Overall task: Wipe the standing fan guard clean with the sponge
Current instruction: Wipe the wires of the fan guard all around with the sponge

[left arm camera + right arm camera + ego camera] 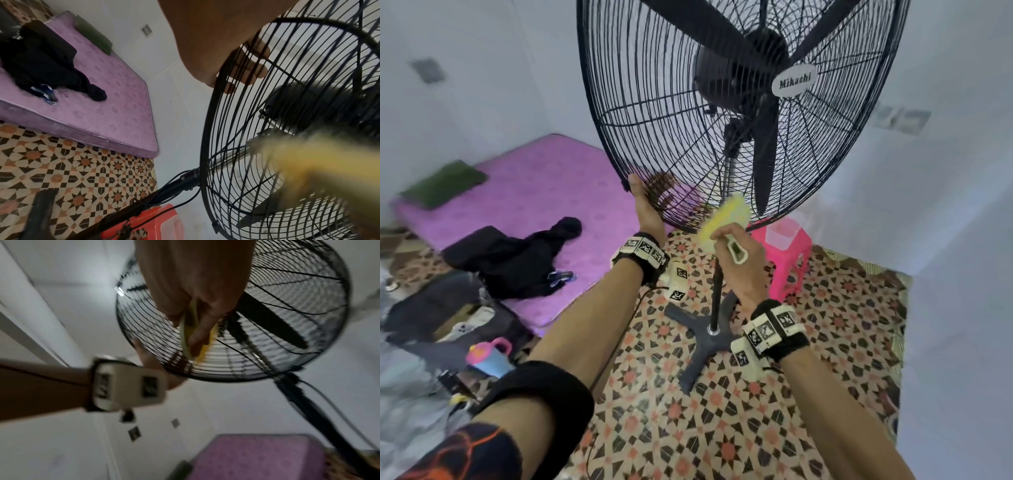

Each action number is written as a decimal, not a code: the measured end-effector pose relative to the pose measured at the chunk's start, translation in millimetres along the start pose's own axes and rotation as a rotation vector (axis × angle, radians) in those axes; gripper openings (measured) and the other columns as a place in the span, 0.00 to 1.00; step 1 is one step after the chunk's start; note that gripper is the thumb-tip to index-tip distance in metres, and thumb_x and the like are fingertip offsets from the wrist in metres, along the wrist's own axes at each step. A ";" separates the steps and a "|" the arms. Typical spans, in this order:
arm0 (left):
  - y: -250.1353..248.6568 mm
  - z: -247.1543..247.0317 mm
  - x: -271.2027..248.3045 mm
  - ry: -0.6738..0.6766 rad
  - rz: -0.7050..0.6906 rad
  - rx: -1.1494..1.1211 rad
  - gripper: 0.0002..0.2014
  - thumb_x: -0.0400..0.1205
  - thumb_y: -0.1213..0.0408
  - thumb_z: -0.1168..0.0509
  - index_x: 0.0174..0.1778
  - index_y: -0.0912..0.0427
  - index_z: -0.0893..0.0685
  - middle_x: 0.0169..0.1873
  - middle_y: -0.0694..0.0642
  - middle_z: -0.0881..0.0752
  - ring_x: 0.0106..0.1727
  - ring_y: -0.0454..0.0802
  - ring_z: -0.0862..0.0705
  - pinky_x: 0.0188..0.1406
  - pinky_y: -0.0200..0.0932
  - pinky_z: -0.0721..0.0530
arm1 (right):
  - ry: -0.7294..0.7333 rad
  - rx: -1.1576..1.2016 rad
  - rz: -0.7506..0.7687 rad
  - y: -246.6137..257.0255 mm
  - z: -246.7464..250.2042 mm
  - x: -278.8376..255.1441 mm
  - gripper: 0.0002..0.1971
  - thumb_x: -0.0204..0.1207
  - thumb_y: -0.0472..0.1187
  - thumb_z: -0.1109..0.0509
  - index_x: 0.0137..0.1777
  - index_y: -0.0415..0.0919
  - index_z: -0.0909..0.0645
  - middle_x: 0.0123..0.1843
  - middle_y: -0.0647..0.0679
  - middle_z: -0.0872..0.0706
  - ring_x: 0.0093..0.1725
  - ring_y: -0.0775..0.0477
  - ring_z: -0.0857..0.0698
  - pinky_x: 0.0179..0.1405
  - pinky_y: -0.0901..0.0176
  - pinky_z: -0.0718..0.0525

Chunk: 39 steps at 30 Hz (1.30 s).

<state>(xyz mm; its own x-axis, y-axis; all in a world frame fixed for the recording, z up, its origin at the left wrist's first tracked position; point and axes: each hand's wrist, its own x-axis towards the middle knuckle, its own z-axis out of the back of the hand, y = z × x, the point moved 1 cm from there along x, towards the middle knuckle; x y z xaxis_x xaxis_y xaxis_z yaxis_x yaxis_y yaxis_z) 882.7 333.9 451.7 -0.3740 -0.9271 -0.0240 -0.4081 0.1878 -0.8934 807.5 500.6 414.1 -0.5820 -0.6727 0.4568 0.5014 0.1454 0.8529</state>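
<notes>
Across the upper middle of the head view stands the fan guard, a big round cage of thin black wires with dark blades behind and a white oval badge reading "Mikachi" at its hub. It tilts on a black pole above a dark cross-shaped base on the patterned floor. At the guard's lower edge, the left hand grips the rim, thumb on the near side, fingers curled in behind the wires. Just right of it, the right hand holds the sponge, a yellow pad on a pale handle, pinched between thumb and fingers with the pad laid against the lower wires. The sponge is blurred in all three views. Both forearms reach up from the bottom of the frame. At left lies a purple mattress.
</notes>
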 end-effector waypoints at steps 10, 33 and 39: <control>1.4 2.3 1.6 -0.047 -0.010 -0.030 0.54 0.77 0.18 0.50 0.93 0.49 0.50 0.91 0.56 0.43 0.91 0.57 0.43 0.90 0.69 0.46 | 0.042 0.006 0.000 10.1 16.1 35.2 0.06 0.81 0.29 0.31 0.48 0.38 0.14 0.40 0.53 0.13 0.27 0.58 0.20 0.24 0.64 0.23; 19.2 -10.2 -14.5 -0.354 -0.274 0.007 0.58 0.73 0.23 0.33 0.86 0.66 0.36 0.76 0.57 0.24 0.76 0.44 0.24 0.83 0.45 0.29 | 0.052 0.036 -0.064 1.1 10.6 59.4 0.05 0.78 0.34 0.27 0.42 0.41 0.11 0.43 0.50 0.08 0.42 0.48 0.08 0.35 0.38 0.08; 25.4 -18.4 -21.4 -0.299 -0.196 0.396 0.61 0.79 0.45 0.22 0.92 0.57 0.61 0.92 0.58 0.49 0.90 0.52 0.44 0.88 0.50 0.48 | 0.163 0.079 -0.035 5.2 30.8 52.1 0.10 0.81 0.30 0.33 0.54 0.42 0.12 0.56 0.50 0.10 0.46 0.49 0.09 0.41 0.36 0.07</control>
<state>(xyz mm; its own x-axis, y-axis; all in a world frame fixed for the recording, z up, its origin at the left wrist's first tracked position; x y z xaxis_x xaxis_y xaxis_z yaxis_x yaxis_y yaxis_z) 865.0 364.5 437.7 -0.0445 -0.9953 0.0855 -0.0789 -0.0818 -0.9935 760.1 488.7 450.1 -0.4838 -0.7861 0.3847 0.4266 0.1719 0.8879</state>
